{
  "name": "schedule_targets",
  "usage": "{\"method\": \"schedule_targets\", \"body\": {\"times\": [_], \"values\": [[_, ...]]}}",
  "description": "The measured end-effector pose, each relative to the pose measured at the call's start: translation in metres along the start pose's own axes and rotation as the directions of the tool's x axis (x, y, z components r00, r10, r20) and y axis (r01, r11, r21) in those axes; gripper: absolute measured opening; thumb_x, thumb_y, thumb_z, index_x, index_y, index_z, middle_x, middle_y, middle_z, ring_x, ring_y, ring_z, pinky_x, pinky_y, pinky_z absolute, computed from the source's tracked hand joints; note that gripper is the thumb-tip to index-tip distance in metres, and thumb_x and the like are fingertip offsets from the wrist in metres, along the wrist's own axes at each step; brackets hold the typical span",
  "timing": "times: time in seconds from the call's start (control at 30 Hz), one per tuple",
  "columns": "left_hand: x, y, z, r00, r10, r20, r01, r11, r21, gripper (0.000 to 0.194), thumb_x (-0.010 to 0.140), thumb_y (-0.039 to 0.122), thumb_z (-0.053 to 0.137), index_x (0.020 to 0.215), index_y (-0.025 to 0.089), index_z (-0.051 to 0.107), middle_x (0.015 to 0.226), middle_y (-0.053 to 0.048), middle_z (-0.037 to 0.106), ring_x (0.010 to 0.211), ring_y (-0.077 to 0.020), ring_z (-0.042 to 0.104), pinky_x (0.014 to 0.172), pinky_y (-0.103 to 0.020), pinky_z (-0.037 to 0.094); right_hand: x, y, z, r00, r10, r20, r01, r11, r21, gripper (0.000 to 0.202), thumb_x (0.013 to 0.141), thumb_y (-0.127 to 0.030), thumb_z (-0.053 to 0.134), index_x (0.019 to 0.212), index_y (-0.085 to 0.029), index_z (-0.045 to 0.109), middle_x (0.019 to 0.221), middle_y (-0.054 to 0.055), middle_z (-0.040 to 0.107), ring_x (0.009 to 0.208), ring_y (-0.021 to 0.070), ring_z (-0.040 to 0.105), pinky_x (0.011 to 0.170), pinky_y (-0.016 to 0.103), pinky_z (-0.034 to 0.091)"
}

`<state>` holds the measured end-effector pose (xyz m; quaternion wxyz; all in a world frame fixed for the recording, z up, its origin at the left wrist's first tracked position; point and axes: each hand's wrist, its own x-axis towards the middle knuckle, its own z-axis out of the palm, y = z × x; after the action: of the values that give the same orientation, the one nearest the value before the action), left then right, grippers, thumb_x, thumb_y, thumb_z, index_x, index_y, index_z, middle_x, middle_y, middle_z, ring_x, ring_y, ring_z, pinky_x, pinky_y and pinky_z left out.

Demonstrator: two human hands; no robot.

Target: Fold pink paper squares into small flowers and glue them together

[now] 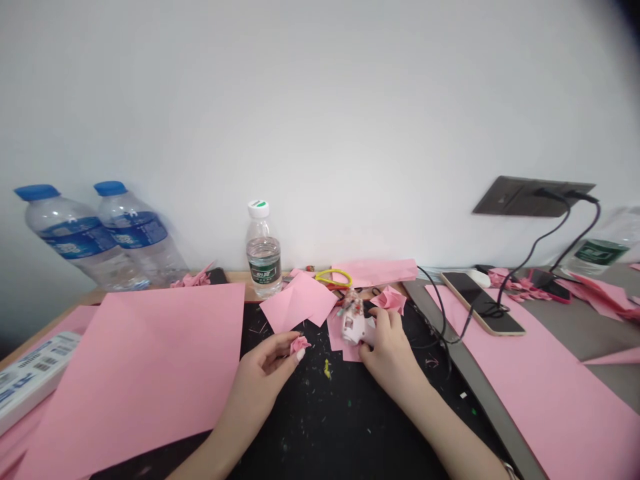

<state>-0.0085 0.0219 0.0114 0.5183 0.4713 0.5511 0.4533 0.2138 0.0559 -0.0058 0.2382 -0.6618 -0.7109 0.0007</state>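
Note:
My left hand (pixel 273 363) pinches a small folded pink paper flower (pixel 299 344) between thumb and fingertips, above the black mat (pixel 320 427). My right hand (pixel 387 343) has its fingers closed round the handle of a small white glue gun (pixel 353 327), whose body points away to the left of the hand. Pink paper squares (pixel 300 300) lie behind my hands, and more pink paper sits partly under the glue gun. Just behind my right fingers is a folded pink paper piece (pixel 389 301). A small yellow scrap (pixel 327 369) lies on the mat between my hands.
A small water bottle (pixel 264 260) and yellow-handled scissors (pixel 334 277) stand and lie near the wall. Two large bottles (pixel 135 233) and big pink sheets (pixel 165 373) are at left. At right are a phone (pixel 483 303), black cables (pixel 443 313) and a wall socket (pixel 525 197).

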Motion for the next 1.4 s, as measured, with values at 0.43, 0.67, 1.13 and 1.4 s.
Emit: {"method": "schedule_targets", "body": {"times": [0.43,0.67,1.13,1.4], "values": [[0.001,0.003,0.0,1.0,-0.008,-0.012,0.008,0.999,-0.039,0.024,0.072,0.034,0.068,0.091,0.019,0.068,0.1,-0.005,0.073,0.099,-0.023,0.065,0.091,-0.034,0.049,0.02,0.009,-0.033,0.957,0.273,0.103,-0.284,0.795,0.535,0.022,0.075,-0.036,0.054,0.065,-0.016,0.055,0.05,-0.001,0.049,0.047,0.014,0.047,0.044,0.024,0.033],[0.0,0.005,0.0,0.999,-0.03,0.013,0.031,0.996,-0.078,0.025,0.072,0.034,0.069,0.092,0.019,0.068,0.099,-0.005,0.073,0.098,-0.0217,0.066,0.09,-0.032,0.049,0.019,0.005,-0.039,0.89,0.031,0.456,-0.426,0.416,0.803,0.034,0.076,-0.047,0.059,0.066,-0.015,0.052,0.052,-0.002,0.051,0.043,0.0097,0.045,0.044,0.022,0.038],[0.0,0.002,0.002,1.0,0.01,0.019,-0.01,0.999,-0.037,0.025,0.069,0.034,0.071,0.087,0.018,0.066,0.094,-0.008,0.074,0.09,-0.0235,0.068,0.087,-0.035,0.051,0.008,0.002,-0.036,0.769,-0.19,0.611,-0.468,0.483,0.74,0.035,0.075,-0.048,0.061,0.076,-0.015,0.052,0.045,-0.008,0.047,0.035,0.0052,0.036,0.036,0.018,0.033],[-0.001,-0.001,0.004,0.999,0.012,0.03,-0.012,1.0,-0.015,0.024,0.069,0.031,0.07,0.088,0.017,0.064,0.09,-0.006,0.073,0.087,-0.0209,0.068,0.085,-0.032,0.052,0.004,0.0,-0.038,0.78,-0.078,0.621,-0.456,0.609,0.649,0.026,0.073,-0.034,0.063,0.087,-0.015,0.05,0.055,-0.005,0.054,0.041,0.0066,0.041,0.038,0.018,0.033]]}}
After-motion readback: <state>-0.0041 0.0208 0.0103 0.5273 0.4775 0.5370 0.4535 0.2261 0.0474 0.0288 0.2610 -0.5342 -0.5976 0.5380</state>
